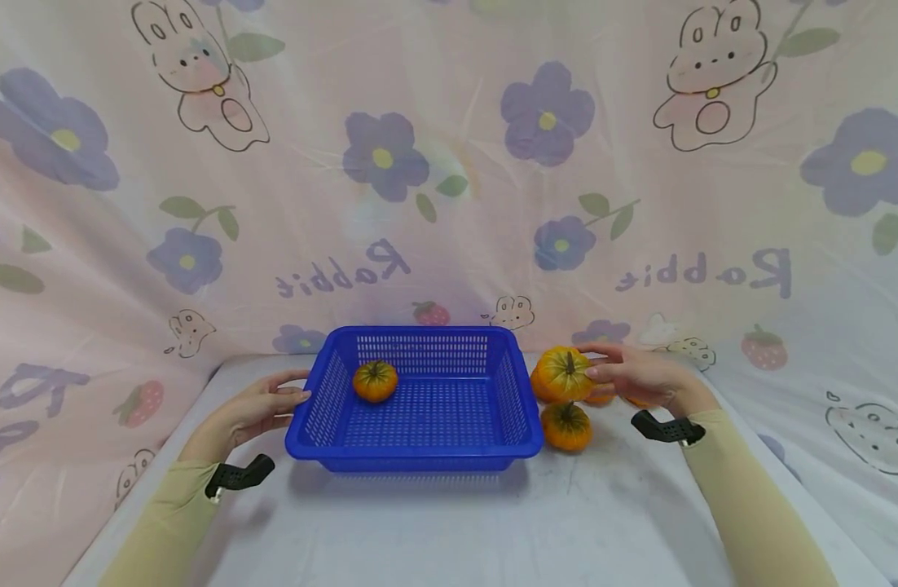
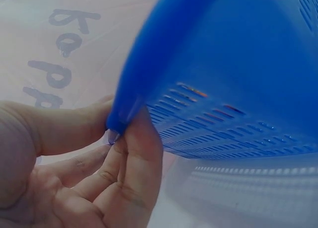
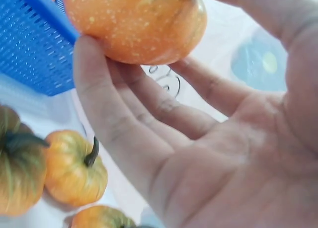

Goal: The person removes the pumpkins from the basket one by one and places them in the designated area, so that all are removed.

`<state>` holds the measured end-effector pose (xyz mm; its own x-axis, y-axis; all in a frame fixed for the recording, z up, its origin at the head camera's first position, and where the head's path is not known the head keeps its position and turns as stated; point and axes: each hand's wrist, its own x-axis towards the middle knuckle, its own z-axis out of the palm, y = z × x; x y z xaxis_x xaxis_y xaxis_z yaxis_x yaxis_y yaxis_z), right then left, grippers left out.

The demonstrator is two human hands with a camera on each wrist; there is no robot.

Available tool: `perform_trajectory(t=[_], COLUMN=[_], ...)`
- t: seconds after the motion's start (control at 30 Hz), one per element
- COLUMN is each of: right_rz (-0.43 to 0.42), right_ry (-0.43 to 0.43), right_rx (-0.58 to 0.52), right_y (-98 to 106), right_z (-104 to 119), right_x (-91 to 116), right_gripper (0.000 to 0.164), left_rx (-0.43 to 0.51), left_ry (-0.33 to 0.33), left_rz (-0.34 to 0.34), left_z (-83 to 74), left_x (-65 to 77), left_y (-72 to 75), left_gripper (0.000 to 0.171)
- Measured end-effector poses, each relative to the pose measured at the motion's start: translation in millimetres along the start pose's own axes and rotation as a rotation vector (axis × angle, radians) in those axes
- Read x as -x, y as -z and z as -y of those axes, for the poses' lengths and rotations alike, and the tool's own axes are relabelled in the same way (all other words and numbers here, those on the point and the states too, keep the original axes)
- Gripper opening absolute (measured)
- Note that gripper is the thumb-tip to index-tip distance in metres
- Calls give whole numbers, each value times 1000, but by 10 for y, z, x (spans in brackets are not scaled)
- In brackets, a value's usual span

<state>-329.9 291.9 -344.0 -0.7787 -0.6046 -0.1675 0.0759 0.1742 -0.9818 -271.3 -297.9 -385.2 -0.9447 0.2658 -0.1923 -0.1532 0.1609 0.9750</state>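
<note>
A blue plastic basket [image 1: 420,451] with slotted walls stands on the table, one small orange pumpkin [image 1: 376,381] inside near its left wall. My left hand [image 1: 261,405] pinches the basket's left rim; in the left wrist view thumb and fingers close on the blue rim [image 2: 130,99]. Just right of the basket, my right hand [image 1: 632,373] holds a larger orange pumpkin [image 1: 562,373] by its side. The right wrist view has this held pumpkin [image 3: 134,24] above the table, between thumb and fingertips. Another pumpkin [image 1: 566,426] sits beside the basket's right wall.
More pumpkins lie partly hidden behind and below the right hand; the right wrist view shows a yellow-orange pumpkin [image 3: 77,168] and a greenish one [image 3: 20,163] there. A patterned cloth [image 1: 449,179] with rabbits and flowers hangs behind the white table [image 1: 420,530].
</note>
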Motion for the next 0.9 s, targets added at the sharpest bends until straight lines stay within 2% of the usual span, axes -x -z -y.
perform_trajectory(t=[0.3,0.53,0.9], right_rz=[-19,-100,-215], right_ry=[33,-14,-56], right_rx=[-13,-19,-128], right_y=[122,185,318], right_z=[-324,-539,-836], right_x=[300,478,660], right_gripper=[50,56,42], left_rx=[0,-2,-5], left_ry=[-1,3,-4], left_rz=[-9,-15,-22], left_z=[3,-9,9], left_x=[12,1,-4], left_y=[-5,5,-1], left_gripper=[70,70,69])
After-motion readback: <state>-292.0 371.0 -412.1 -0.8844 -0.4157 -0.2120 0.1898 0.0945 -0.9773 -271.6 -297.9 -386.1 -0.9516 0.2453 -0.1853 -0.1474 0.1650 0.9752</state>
